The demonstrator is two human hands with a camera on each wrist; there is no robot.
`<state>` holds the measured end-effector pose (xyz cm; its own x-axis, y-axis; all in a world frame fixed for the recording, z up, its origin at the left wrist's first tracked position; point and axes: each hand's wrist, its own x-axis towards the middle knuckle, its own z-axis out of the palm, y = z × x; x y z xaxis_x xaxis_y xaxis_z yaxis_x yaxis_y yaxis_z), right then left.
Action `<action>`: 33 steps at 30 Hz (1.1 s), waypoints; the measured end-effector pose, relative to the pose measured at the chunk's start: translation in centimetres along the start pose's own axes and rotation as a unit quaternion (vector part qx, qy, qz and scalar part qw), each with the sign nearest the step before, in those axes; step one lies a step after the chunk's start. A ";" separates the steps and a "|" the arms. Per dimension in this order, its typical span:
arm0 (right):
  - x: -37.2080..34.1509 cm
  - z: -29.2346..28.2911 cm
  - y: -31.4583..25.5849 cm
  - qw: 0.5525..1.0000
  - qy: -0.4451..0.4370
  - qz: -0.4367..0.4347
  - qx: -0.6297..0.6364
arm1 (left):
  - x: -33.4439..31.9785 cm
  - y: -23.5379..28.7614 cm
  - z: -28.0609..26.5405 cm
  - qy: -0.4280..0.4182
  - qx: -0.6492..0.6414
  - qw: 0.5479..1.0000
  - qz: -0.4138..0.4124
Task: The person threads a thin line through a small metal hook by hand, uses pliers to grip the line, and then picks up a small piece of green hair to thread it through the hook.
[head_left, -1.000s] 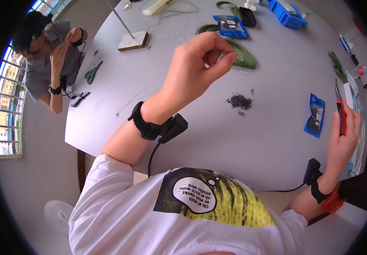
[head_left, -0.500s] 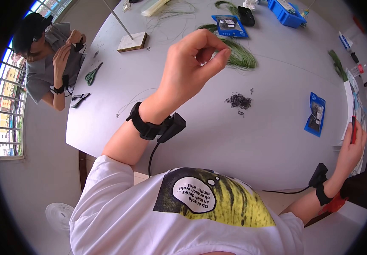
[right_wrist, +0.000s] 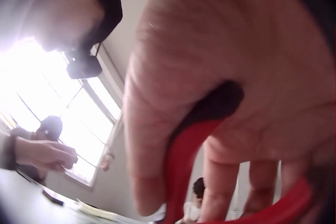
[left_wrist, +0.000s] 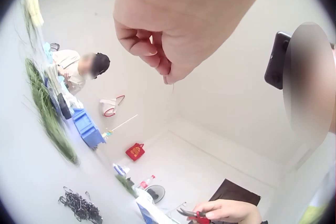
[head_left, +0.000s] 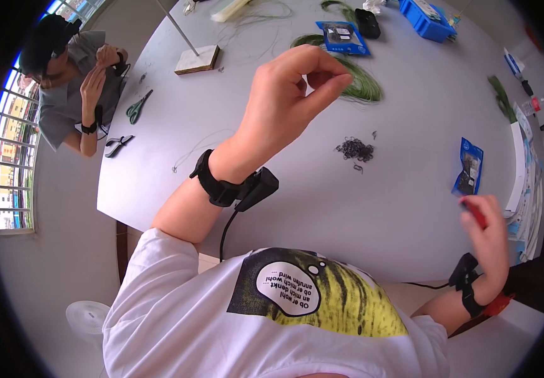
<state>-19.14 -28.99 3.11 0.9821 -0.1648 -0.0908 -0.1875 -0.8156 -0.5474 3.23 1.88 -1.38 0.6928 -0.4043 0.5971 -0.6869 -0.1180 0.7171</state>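
My left hand (head_left: 288, 88) is raised over the table, thumb and index fingertips pinched together. A fine strand (left_wrist: 174, 87) shows faintly at those fingertips in the left wrist view. At the table's right front side, my right hand (head_left: 491, 233) grips red-handled pliers (head_left: 476, 215), slightly blurred. Their dark jaws stand apart in the left wrist view, and the red handle (right_wrist: 185, 163) lies against the palm in the right wrist view. A pile of small dark metal pieces (head_left: 355, 149) lies between the hands. Behind the left hand is a green strand bundle (head_left: 365, 85).
A blue packet (head_left: 470, 165) lies near the right hand, beside stacked papers (head_left: 527, 195). Farther back are another blue packet (head_left: 342, 38) and a blue bin (head_left: 426, 22). Scissors (head_left: 136, 108), pliers (head_left: 118, 145) and a rod stand (head_left: 198, 60) occupy the left, where another person (head_left: 73, 94) sits.
My right hand, with the pliers, first shifted right over the papers, then came back left to below the blue packet. The left hand has hardly moved and keeps its pinch.
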 end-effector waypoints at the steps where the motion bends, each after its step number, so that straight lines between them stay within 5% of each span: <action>1: 0.2 1.1 -1.5 0.998 -0.042 -0.014 0.041 | 0.1 -0.1 0.0 -0.007 0.027 0.999 0.036; 4: 1.6 4.6 -4.7 0.982 -0.155 -0.096 0.046 | -0.1 -0.1 0.3 -0.004 0.025 0.999 0.040; 11: 4.3 11.1 -6.2 0.963 -0.099 -0.236 -0.080 | -0.3 1.5 0.1 -0.005 0.043 0.999 0.031; 20: 6.1 9.5 -6.9 0.942 -0.054 -0.307 -0.126 | -0.5 1.5 0.4 -0.014 0.033 0.998 0.043; 23: 7.3 6.5 -9.7 0.976 0.014 -0.208 0.057 | -0.6 1.6 0.6 -0.019 0.044 0.997 0.052; 25: 8.3 5.7 -10.4 0.913 -0.034 -0.097 0.394 | -0.6 1.7 0.6 -0.024 0.055 0.995 0.084; 28: 9.5 6.2 -11.3 0.879 -0.111 -0.076 0.457 | -0.6 1.7 0.8 -0.011 0.062 0.992 0.106; 33: 11.6 7.1 -10.8 0.887 -0.098 -0.129 0.431 | -0.5 1.4 0.5 -0.015 0.078 0.991 0.109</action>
<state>-5.63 -18.16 2.04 0.9903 0.1349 0.0329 0.0426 -0.0697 -0.9967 1.79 1.49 -0.81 0.5185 -0.4626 0.7191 -0.8470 -0.1629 0.5059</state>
